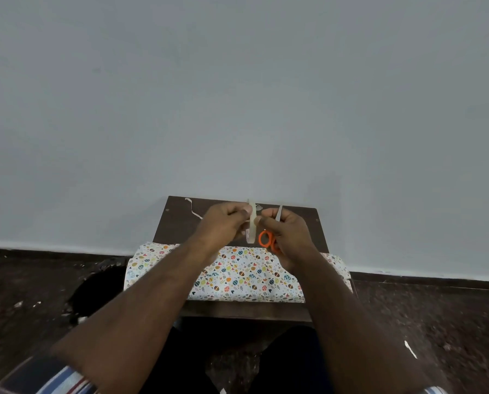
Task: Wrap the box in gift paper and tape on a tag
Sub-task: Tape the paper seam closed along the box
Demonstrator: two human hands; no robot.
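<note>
the fingers of the left hand (223, 220) are curled, thumb and fingertips pinching a pale, translucent roll of tape (251, 223) that stands on edge between the two hands. the right hand (287, 231) has its fingers curled too, pinching a thin pale strip of tape (279, 213) that sticks up from it; the orange plastic handles of a pair of scissors (266, 239) show under the same hand, though whether it holds them or they lie on the table cannot be told. both hands hover above a small dark brown wooden table (180, 220) set against a grey wall (237, 95). the box wrapped in white gift paper printed with small coloured eggs and hearts (237, 277) lies on the near part of the table, under the forearms, its ends reaching past the table sides. a thin white curled strip (193, 210) lies at the table's far left corner. no tag can be made out.
</note>
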